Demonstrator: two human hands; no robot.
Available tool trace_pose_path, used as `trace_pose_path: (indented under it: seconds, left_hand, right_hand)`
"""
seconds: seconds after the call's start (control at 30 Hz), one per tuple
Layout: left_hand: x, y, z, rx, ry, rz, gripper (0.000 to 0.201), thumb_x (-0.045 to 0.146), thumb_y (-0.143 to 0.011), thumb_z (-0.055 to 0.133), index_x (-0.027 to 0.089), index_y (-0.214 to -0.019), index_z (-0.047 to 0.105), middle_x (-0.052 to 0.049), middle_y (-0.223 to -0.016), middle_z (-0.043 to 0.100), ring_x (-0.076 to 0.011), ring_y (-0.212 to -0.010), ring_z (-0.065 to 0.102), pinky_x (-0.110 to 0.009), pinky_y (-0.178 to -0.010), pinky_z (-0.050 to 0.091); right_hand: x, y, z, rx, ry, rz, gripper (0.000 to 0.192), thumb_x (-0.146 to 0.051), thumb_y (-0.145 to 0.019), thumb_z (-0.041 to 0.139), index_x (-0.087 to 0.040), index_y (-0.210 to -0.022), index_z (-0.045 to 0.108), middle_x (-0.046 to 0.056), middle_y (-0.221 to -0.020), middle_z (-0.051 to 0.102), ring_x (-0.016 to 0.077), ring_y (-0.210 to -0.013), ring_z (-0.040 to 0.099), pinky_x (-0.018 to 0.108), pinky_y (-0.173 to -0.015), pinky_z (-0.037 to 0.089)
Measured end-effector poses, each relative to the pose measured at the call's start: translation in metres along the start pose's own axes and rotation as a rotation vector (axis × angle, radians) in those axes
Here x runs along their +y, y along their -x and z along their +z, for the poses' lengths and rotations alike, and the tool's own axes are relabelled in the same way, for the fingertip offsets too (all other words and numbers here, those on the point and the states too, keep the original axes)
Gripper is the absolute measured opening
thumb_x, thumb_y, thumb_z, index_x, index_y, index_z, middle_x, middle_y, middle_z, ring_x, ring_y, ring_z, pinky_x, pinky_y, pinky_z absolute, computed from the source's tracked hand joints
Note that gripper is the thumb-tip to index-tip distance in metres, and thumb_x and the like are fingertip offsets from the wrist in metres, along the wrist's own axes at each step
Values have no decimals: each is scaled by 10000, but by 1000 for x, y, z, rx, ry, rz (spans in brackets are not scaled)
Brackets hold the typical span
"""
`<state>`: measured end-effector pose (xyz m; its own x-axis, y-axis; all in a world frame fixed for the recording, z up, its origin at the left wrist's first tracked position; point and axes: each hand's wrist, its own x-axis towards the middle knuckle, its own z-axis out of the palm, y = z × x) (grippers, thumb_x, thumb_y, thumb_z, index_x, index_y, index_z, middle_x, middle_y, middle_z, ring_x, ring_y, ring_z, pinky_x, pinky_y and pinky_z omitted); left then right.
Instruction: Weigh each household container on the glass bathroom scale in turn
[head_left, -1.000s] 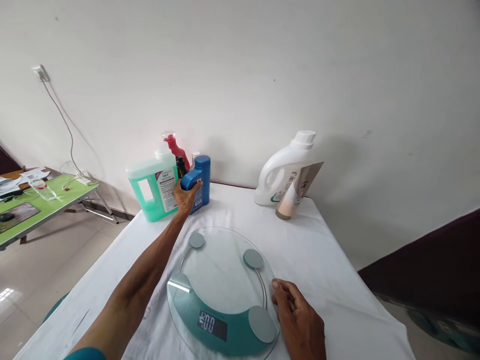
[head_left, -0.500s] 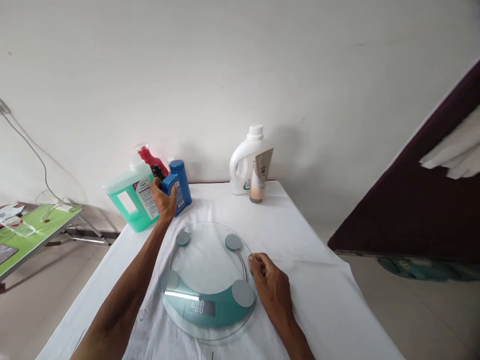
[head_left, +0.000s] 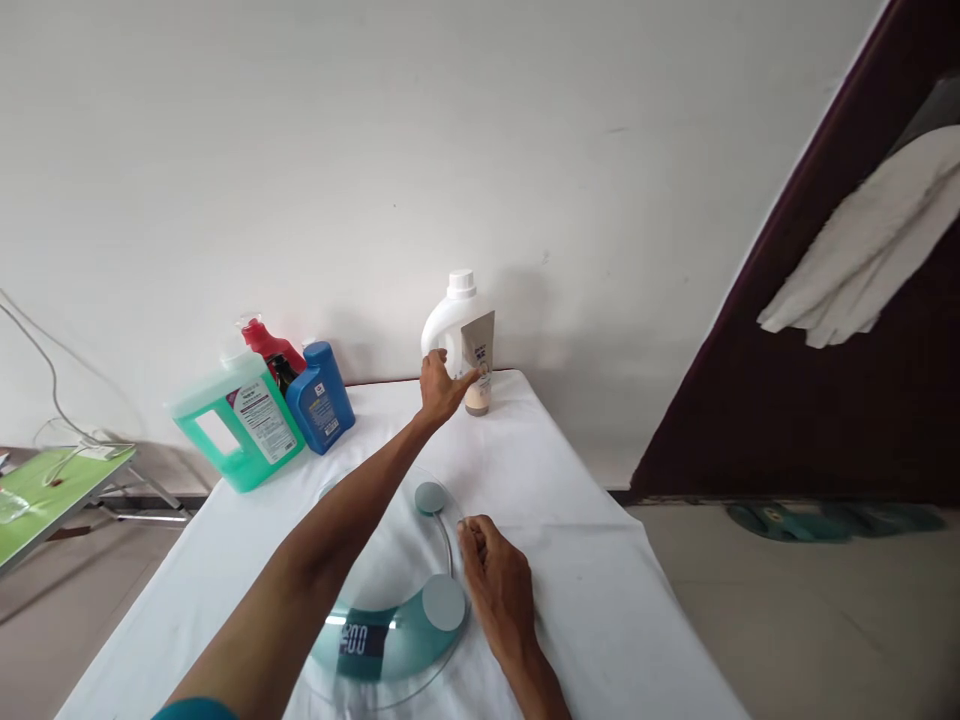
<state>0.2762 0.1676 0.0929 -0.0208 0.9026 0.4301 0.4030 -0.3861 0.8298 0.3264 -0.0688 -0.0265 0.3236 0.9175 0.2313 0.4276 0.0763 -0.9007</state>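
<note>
My left hand [head_left: 444,388] reaches across the table with its thumb and fingers spread, in front of a white jug [head_left: 461,283] with a handle. Just by its thumb stands a grey-and-beige squeeze tube [head_left: 478,350], cap down; whether the hand touches it I cannot tell. My right hand [head_left: 499,578] rests closed on the cloth beside the right rim of a round glass scale [head_left: 411,632], and nothing shows in its fingers. The scale's display [head_left: 363,640] is lit and shows zeros. My left forearm hides part of the scale.
At the back left stand a jug of green liquid [head_left: 259,420], a blue bottle [head_left: 321,398], a red bottle [head_left: 271,345] and a dark bottle [head_left: 282,374]. A white cloth [head_left: 585,560] covers the table, which adjoins the wall. A low green table [head_left: 60,490] is at far left.
My left hand has left the blue bottle and moved right to the tube and white jug. The blue bottle stands beside the green jug. My right hand stays by the scale; the view has shifted right.
</note>
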Motion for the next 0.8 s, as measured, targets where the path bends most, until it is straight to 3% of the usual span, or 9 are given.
trace_pose_path:
  seconds: [0.17, 0.27, 0.37, 0.6, 0.7, 0.8]
  left_hand:
    - [1, -7, 56, -3, -90, -199, 510, 459, -756, 998, 245, -1045, 636, -147, -1289, 773, -358, -1238, 721, -477, -1047, 553]
    - [-1, -11, 69, 17, -65, -260, 452, 393, -765, 992, 233, -1060, 689, -159, -1229, 817, -378, -1216, 752, -469, -1007, 568]
    - [-5, -15, 70, 21, -45, -286, 307, 335, -807, 945, 222, -1014, 749, -157, -1158, 845, -382, -1171, 783, -465, -981, 580]
    - [-11, -15, 39, 55, 57, -288, 275, 341, -775, 955, 183, -940, 802, -169, -1109, 864, -365, -1093, 825, -464, -933, 627]
    - [-4, -8, 7, 64, 179, -251, 343, 360, -702, 1011, 162, -905, 818, -161, -1044, 872, -381, -1090, 830, -477, -936, 654]
    - [8, 9, -42, -19, 314, -135, 435, 424, -635, 1057, 147, -894, 842, -151, -1013, 878, -403, -1074, 834, -521, -950, 680]
  right_hand:
    - [-1, 2, 4, 8, -16, 22, 554, -783, -1067, 349, -328, -764, 435, 22, -630, 626, 241, -574, 585, 342, -602, 420]
    - [0, 3, 6, 17, -15, 33, 526, -749, -1074, 372, -321, -785, 467, 27, -658, 654, 238, -585, 601, 337, -609, 412]
    - [1, 3, 9, 48, -17, 37, 491, -710, -1077, 386, -318, -796, 478, 28, -667, 664, 241, -599, 613, 339, -633, 410]
    - [0, 1, 10, 33, -11, 48, 391, -616, -1041, 450, -316, -791, 468, 9, -639, 643, 241, -609, 633, 326, -640, 395]
    - [-3, -1, 6, 16, -6, 60, 360, -603, -1012, 446, -318, -794, 480, 16, -650, 656, 252, -643, 650, 332, -671, 394]
    - [-6, -3, 2, -12, -3, 72, 364, -623, -978, 428, -320, -784, 484, 34, -671, 676, 264, -668, 649, 348, -693, 390]
